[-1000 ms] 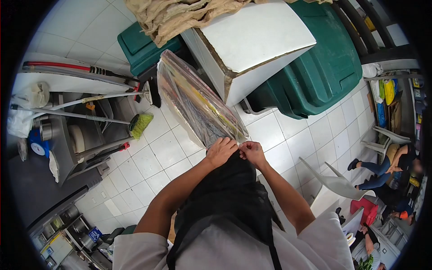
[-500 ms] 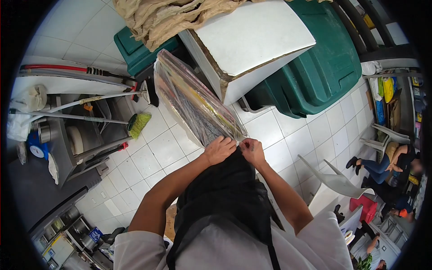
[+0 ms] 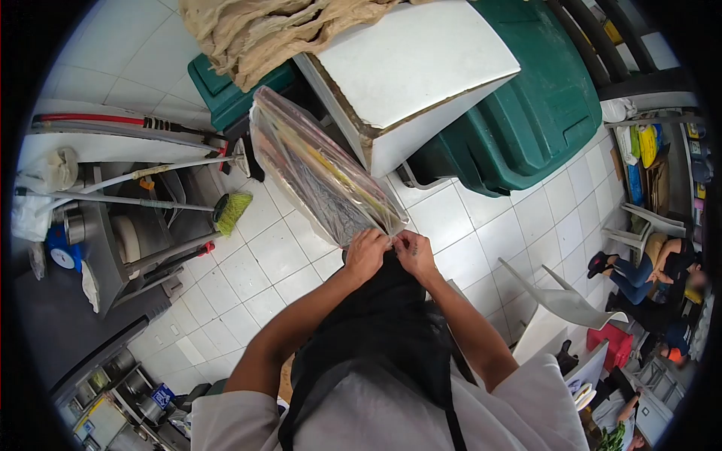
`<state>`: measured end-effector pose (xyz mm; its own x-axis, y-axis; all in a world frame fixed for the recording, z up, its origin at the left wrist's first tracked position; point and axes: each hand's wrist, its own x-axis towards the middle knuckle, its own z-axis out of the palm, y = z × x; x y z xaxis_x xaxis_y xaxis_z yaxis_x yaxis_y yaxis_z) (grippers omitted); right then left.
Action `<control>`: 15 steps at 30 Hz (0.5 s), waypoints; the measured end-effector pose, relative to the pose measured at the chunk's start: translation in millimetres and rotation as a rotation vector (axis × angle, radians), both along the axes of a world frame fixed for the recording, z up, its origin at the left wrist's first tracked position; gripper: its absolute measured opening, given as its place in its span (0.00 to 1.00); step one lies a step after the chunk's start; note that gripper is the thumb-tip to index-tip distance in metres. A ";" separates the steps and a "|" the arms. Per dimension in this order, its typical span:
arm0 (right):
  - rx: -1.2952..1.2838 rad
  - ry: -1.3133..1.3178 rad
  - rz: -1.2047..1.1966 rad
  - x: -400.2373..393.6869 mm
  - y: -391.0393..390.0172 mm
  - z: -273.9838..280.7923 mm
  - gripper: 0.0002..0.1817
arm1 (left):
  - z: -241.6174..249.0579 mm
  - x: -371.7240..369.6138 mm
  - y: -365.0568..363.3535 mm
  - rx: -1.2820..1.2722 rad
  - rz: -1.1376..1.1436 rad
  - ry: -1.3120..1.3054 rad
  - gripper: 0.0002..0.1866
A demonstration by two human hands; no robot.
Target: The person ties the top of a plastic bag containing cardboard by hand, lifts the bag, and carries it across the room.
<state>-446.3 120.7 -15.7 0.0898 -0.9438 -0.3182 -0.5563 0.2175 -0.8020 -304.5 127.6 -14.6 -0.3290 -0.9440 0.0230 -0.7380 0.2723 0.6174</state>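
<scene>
A long container wrapped in a clear plastic bag (image 3: 320, 169) stands in front of my body, with dark, red and yellow shapes showing through the film. My left hand (image 3: 368, 254) has its fingers closed on the near edge of the plastic. Close beside it, my right hand (image 3: 412, 250) pinches the same edge near its right corner. The two hands almost touch, just above my black apron (image 3: 376, 316). What lies inside the bag cannot be made out clearly.
Ahead stand a white box (image 3: 414, 64), crumpled brown paper (image 3: 256, 34) and a large green bin (image 3: 519, 113). At left are a green-bristled broom (image 3: 232, 213) and a metal shelf (image 3: 113, 263). A white chair (image 3: 556, 301) and people sit to the right.
My hands have drawn slightly closer together on the bag's near edge, the right one shifting a little left. The view has moved slightly.
</scene>
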 end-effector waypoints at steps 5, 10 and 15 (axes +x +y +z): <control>0.048 -0.099 -0.006 4.3 -22.5 -3.5 0.06 | -5.8 -6.2 -9.1 0.232 0.299 0.177 0.06; 0.056 -0.217 0.010 12.0 -27.4 -20.9 0.08 | -18.1 -4.6 -10.9 0.643 0.619 0.610 0.11; -0.237 -0.034 0.023 15.4 -18.9 -13.5 0.03 | -17.6 -11.8 -12.7 0.898 0.839 0.959 0.08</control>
